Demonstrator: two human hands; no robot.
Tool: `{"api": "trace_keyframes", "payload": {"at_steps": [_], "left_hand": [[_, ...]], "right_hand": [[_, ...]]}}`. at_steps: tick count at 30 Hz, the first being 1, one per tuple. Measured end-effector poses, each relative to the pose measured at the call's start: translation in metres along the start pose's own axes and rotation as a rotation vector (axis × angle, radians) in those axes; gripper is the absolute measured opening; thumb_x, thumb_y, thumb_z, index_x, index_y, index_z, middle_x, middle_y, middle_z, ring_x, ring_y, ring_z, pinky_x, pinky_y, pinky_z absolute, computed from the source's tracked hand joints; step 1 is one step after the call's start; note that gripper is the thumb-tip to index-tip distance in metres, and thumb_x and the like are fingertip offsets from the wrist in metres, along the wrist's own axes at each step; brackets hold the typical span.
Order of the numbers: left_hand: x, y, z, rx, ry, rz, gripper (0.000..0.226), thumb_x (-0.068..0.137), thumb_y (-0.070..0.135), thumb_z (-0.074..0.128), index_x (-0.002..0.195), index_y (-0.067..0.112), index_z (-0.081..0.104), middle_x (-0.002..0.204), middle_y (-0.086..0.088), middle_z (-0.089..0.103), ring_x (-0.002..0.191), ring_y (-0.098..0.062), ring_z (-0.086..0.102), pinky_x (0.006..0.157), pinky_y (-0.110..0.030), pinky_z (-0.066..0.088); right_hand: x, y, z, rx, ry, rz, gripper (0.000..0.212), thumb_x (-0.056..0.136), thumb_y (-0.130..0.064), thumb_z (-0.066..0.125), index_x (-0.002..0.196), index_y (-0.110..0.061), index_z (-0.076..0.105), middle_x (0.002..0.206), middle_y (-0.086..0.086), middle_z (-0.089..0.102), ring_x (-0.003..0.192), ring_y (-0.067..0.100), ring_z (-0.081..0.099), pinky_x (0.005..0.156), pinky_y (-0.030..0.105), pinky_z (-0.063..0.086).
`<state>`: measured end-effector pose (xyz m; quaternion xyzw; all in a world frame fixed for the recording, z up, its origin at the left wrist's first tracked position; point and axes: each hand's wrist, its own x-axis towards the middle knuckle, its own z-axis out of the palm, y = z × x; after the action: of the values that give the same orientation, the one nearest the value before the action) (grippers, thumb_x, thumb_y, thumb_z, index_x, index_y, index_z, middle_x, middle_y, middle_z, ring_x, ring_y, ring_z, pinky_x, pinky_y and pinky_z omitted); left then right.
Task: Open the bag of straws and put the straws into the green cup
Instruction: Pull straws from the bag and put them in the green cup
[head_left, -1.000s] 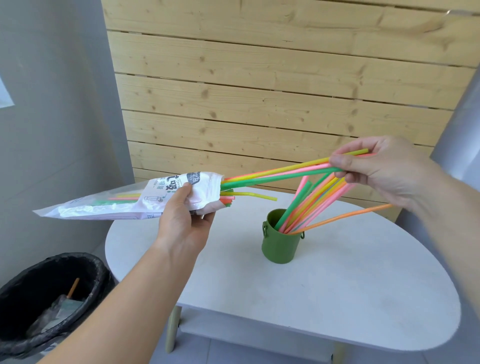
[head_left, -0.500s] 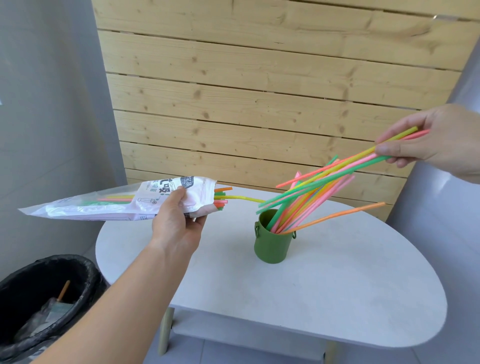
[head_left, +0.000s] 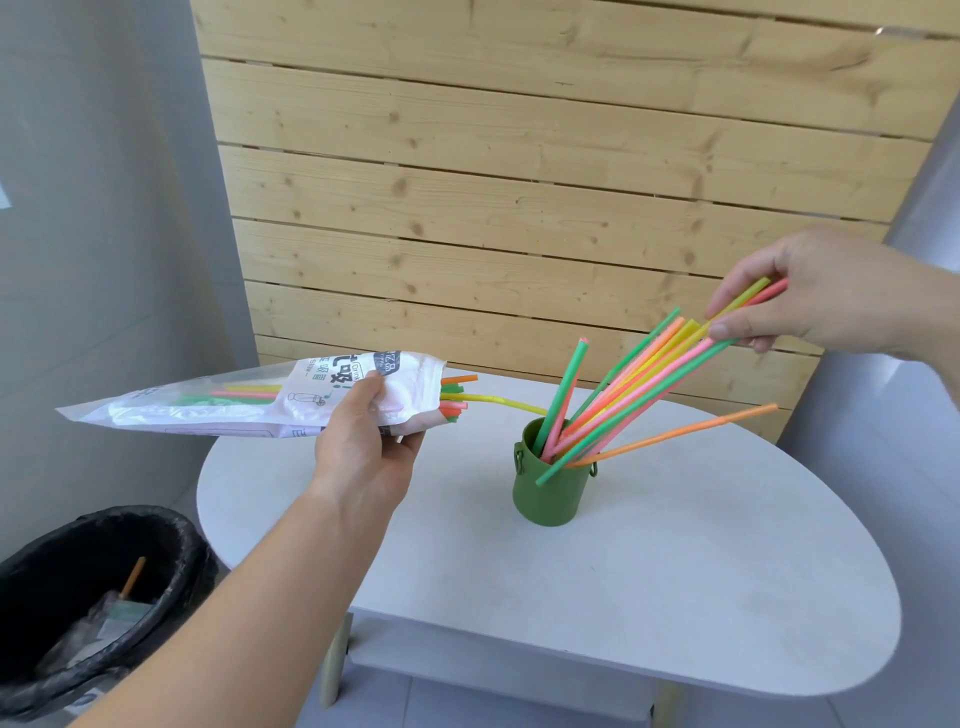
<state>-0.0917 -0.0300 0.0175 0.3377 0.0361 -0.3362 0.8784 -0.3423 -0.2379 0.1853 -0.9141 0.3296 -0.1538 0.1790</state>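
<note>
My left hand grips a clear and white straw bag held level above the table's left edge; its open mouth points right, with several coloured straw ends sticking out. A green cup stands on the white table and holds several straws leaning right. My right hand pinches the upper ends of a few straws; a green one's lower end lies against the outside of the cup. One orange straw leans low to the right.
A black-lined bin with rubbish stands on the floor at the lower left. A wooden slat wall rises behind the table. A grey column stands at the right.
My right hand has carried the pulled-out straws right, then lowered them so their lower ends reach the cup. The bag in my left hand has stayed almost still.
</note>
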Motion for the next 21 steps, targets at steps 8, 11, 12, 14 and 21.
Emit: {"api": "trace_keyframes", "payload": {"at_steps": [8,11,12,14,21], "left_hand": [[-0.003,0.001,0.001,0.011,-0.021,-0.005,0.019,0.102,0.013,0.055,0.119,0.003,0.053,0.130,-0.030,0.065,0.061,-0.050,0.072,0.059,-0.039,0.065],[-0.002,0.003,0.000,0.003,-0.011,0.000,0.030,0.102,0.013,0.056,0.130,0.004,0.051,0.130,-0.029,0.065,0.063,-0.051,0.072,0.051,-0.032,0.060],[-0.002,0.003,0.000,-0.002,-0.007,-0.001,0.029,0.102,0.013,0.056,0.129,0.004,0.051,0.130,-0.029,0.064,0.064,-0.052,0.072,0.049,-0.030,0.058],[-0.003,0.003,0.000,-0.010,-0.009,-0.007,0.022,0.102,0.013,0.057,0.121,0.004,0.053,0.131,-0.029,0.064,0.066,-0.052,0.072,0.047,-0.028,0.056],[-0.004,0.000,0.000,0.008,-0.033,-0.017,0.020,0.102,0.013,0.056,0.118,0.002,0.054,0.133,-0.031,0.063,0.082,-0.055,0.072,0.056,-0.038,0.063]], "right_hand": [[0.022,0.004,0.008,-0.022,0.025,0.023,0.012,0.079,-0.017,0.086,0.075,-0.023,0.077,0.060,-0.001,0.075,0.046,0.006,0.068,0.062,0.030,0.051],[0.027,0.006,-0.003,-0.029,0.033,0.019,0.014,0.078,-0.017,0.087,0.071,-0.026,0.077,0.061,0.000,0.075,0.045,0.007,0.067,0.064,0.030,0.053],[0.028,0.005,-0.005,-0.036,0.028,0.016,0.015,0.077,-0.018,0.087,0.070,-0.026,0.077,0.060,-0.001,0.075,0.045,0.006,0.067,0.064,0.031,0.053],[0.031,0.005,-0.008,-0.057,0.022,0.003,0.014,0.078,-0.018,0.087,0.072,-0.026,0.077,0.059,-0.003,0.074,0.045,0.006,0.067,0.063,0.030,0.053],[0.033,-0.003,0.007,-0.108,-0.052,-0.037,0.011,0.079,-0.019,0.086,0.079,-0.022,0.076,0.059,-0.011,0.073,0.046,0.004,0.067,0.043,0.010,0.042]]}}
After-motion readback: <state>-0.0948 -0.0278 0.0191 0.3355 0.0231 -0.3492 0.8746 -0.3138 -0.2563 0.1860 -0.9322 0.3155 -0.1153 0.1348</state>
